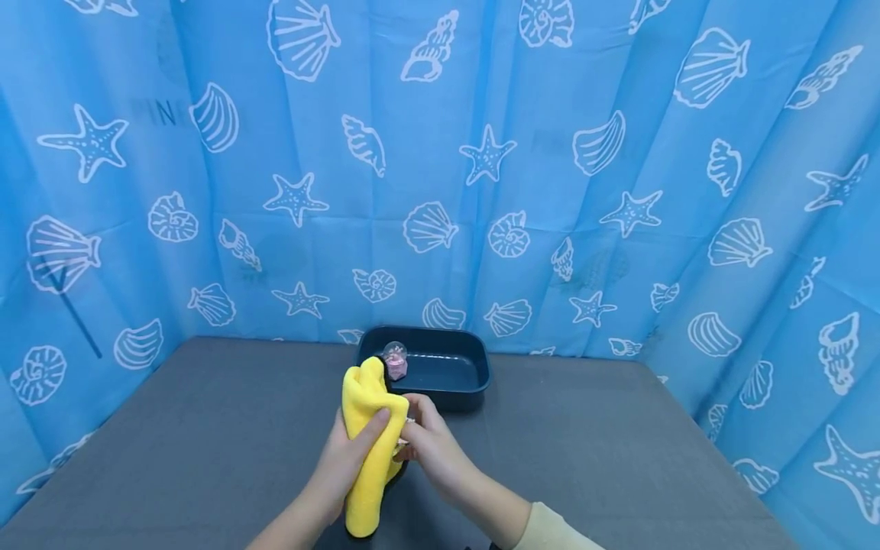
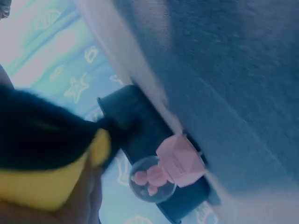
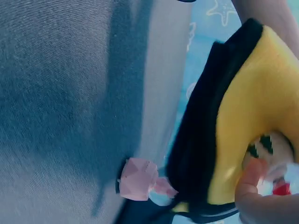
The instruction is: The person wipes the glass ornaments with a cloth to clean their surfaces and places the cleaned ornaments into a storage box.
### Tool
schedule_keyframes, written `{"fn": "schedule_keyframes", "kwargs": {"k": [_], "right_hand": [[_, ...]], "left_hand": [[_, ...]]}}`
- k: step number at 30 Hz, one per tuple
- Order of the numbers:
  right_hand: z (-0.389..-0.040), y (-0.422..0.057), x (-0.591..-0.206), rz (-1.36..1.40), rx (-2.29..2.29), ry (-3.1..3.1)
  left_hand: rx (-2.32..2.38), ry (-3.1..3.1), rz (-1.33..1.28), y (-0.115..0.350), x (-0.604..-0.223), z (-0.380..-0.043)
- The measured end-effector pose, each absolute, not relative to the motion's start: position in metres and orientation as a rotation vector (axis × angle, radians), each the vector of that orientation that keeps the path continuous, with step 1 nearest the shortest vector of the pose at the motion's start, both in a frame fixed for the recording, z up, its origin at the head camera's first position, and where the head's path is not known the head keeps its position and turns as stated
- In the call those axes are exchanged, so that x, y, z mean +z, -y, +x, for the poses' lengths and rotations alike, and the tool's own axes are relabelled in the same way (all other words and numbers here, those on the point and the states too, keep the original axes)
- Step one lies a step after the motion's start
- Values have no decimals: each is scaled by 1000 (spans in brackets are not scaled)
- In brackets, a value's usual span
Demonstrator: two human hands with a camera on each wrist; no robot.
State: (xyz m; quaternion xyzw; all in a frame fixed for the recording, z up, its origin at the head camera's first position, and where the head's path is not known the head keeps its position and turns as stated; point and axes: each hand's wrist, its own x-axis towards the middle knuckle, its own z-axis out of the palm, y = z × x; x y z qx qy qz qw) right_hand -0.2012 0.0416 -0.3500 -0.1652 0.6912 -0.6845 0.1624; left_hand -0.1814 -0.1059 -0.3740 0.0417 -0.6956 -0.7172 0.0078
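Observation:
A yellow cloth (image 1: pixel 364 473) with a black underside and edging hangs in my left hand (image 1: pixel 337 462), the thumb pressed on its yellow face. Beside it, my right hand (image 1: pixel 436 451) grips a small snow globe (image 3: pixel 270 148) against the cloth. The right wrist view shows its white base with green tree shapes, and something red by the clear part; the cloth and fingers hide the rest. Behind the cloth, a pink snow globe (image 1: pixel 395 365) with a faceted base stands at the left end of a dark blue tray (image 1: pixel 474 397).
The grey tabletop (image 1: pixel 206 451) stretches out on both sides of the hands. A blue curtain (image 1: pixel 426 153) with white shells and starfish hangs behind the table and along its sides. The tray stands near the table's back edge.

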Motion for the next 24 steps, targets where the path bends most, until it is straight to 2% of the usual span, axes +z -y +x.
{"fn": "schedule_keyframes", "kwargs": {"k": [8, 16, 24], "right_hand": [[-208, -51, -346, -710, -1797, -2079], [-211, -59, -347, -673, -1879, -1950], [-213, -66, -341, -647, -1954, -1994]], "left_hand": [[-2282, 2069, 192, 104, -371, -182], [-2455, 1943, 370, 119, -367, -186], [-2591, 1908, 306, 124, -363, -183]]}}
